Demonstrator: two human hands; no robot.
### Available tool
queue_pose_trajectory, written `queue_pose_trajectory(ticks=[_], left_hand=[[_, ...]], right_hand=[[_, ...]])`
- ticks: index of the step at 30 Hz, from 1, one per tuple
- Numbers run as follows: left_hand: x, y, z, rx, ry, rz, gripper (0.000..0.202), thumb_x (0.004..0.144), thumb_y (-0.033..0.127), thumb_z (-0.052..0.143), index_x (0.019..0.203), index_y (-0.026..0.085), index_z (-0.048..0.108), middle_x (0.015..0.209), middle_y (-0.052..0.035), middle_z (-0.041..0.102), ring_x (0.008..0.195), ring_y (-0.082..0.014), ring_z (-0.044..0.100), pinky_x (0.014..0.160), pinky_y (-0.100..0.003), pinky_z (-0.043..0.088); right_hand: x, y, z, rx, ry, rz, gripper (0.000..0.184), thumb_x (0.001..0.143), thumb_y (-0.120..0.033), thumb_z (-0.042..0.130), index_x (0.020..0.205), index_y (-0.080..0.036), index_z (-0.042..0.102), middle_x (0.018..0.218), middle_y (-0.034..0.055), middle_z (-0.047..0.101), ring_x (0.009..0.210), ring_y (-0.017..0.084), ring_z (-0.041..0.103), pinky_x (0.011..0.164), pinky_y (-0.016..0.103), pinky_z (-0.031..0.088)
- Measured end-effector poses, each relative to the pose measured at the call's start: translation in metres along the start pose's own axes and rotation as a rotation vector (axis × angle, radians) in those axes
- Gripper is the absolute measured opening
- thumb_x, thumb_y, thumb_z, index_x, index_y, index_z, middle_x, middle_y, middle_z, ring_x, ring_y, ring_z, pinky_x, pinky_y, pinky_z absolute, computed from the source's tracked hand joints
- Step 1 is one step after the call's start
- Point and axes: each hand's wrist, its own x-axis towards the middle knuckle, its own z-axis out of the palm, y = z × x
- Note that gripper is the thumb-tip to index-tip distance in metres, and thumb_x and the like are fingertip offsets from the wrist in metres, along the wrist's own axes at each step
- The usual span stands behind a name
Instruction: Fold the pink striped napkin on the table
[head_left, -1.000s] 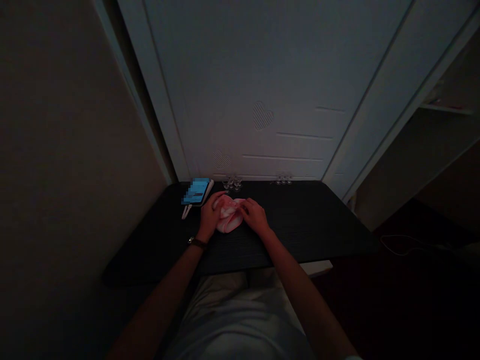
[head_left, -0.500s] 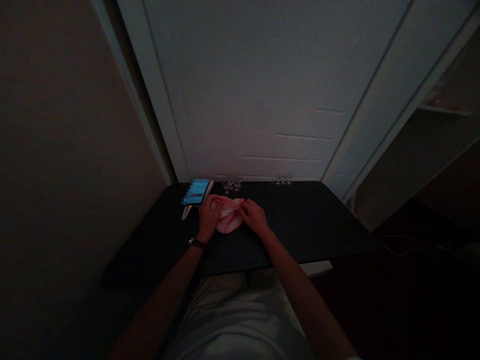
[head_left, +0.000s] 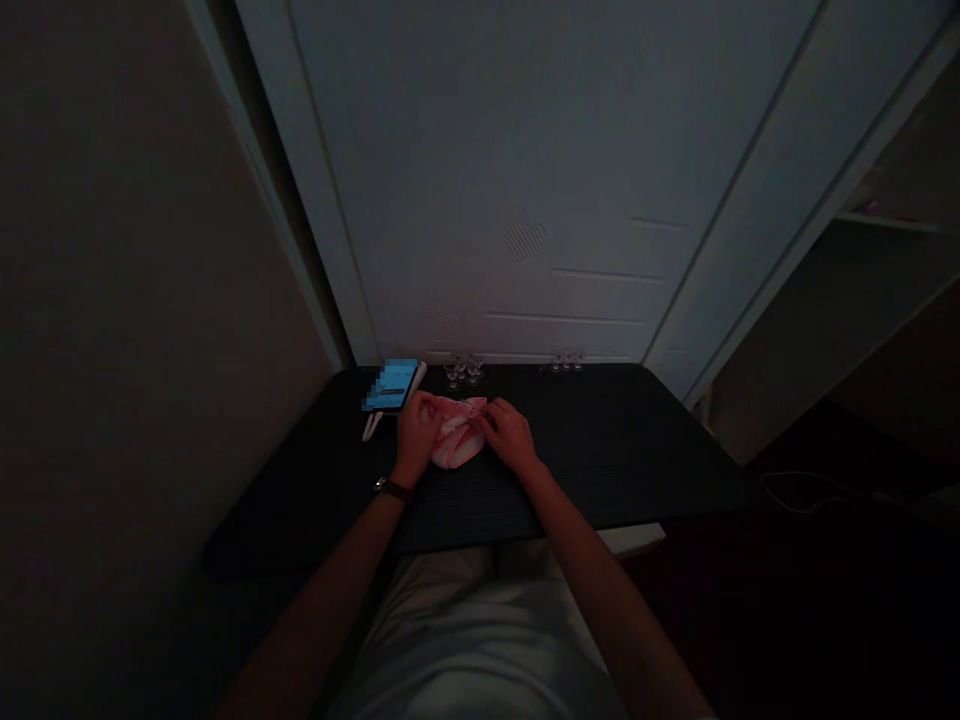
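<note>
A crumpled pink and white cloth (head_left: 459, 440) lies on the dark table (head_left: 600, 450), between my two hands. My left hand (head_left: 418, 435), with a dark-banded watch on its wrist, is closed on the cloth's left side. Pinched at the cloth's upper right edge are the fingers of my right hand (head_left: 508, 432). The dim light hides the fine detail of the fabric and some fingertips.
Just beyond my left hand a phone (head_left: 394, 385) with a lit screen rests on a white stand (head_left: 370, 425). Several small clear objects (head_left: 465, 370) stand along the back edge, with another clear cluster (head_left: 567, 361) farther right. A white panel (head_left: 480, 180) rises behind the table.
Both hands stay in nearly the same place on the cloth. The fingers and the cloth's folds have shifted slightly.
</note>
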Motion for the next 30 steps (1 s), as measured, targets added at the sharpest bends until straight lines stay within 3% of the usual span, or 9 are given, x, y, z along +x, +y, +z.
queue_pose_trajectory(ticks=[5, 10, 15, 22, 30], left_hand=[[-0.001, 0.003, 0.0, -0.054, -0.039, 0.04, 0.017, 0.069, 0.016, 0.045, 0.085, 0.02, 0.05, 0.083, -0.002, 0.057, 0.082, -0.0173, 0.055, 0.076, -0.03, 0.044], [-0.003, 0.007, 0.001, -0.217, -0.102, 0.043, 0.018, 0.072, 0.017, 0.043, 0.089, 0.02, 0.048, 0.085, -0.0026, 0.059, 0.082, -0.0169, 0.058, 0.077, -0.03, 0.046], [-0.003, 0.009, 0.0, -0.196, -0.106, 0.03, 0.017, 0.075, 0.018, 0.04, 0.09, 0.02, 0.049, 0.084, -0.0028, 0.06, 0.081, -0.017, 0.058, 0.075, -0.03, 0.046], [-0.003, 0.011, -0.002, -0.111, -0.032, 0.021, 0.019, 0.077, 0.024, 0.043, 0.093, 0.02, 0.052, 0.09, -0.0037, 0.06, 0.085, -0.018, 0.058, 0.077, -0.03, 0.045], [-0.002, 0.012, -0.004, -0.024, -0.049, 0.055, 0.018, 0.075, 0.024, 0.045, 0.089, 0.02, 0.056, 0.089, -0.0034, 0.061, 0.085, -0.019, 0.057, 0.078, -0.03, 0.044]], right_hand=[[-0.001, -0.003, -0.003, 0.049, 0.004, -0.026, 0.018, 0.088, -0.032, 0.043, 0.096, -0.022, 0.056, 0.093, 0.0024, 0.054, 0.086, 0.013, 0.052, 0.072, 0.022, 0.042], [-0.002, -0.006, -0.007, 0.125, 0.0, -0.088, 0.021, 0.088, -0.03, 0.042, 0.103, -0.023, 0.054, 0.114, 0.0025, 0.05, 0.096, 0.012, 0.052, 0.077, 0.022, 0.044], [-0.003, -0.007, -0.007, 0.163, -0.033, -0.096, 0.027, 0.087, -0.029, 0.044, 0.112, -0.024, 0.052, 0.128, 0.0031, 0.044, 0.109, 0.013, 0.049, 0.088, 0.026, 0.042], [-0.004, -0.009, -0.006, 0.167, -0.133, -0.213, 0.023, 0.084, -0.027, 0.048, 0.106, -0.024, 0.055, 0.121, 0.0015, 0.05, 0.111, 0.012, 0.048, 0.089, 0.024, 0.041], [-0.003, -0.008, -0.005, 0.05, -0.115, -0.167, 0.016, 0.087, -0.029, 0.044, 0.092, -0.022, 0.057, 0.095, 0.0018, 0.056, 0.089, 0.012, 0.054, 0.076, 0.022, 0.042]])
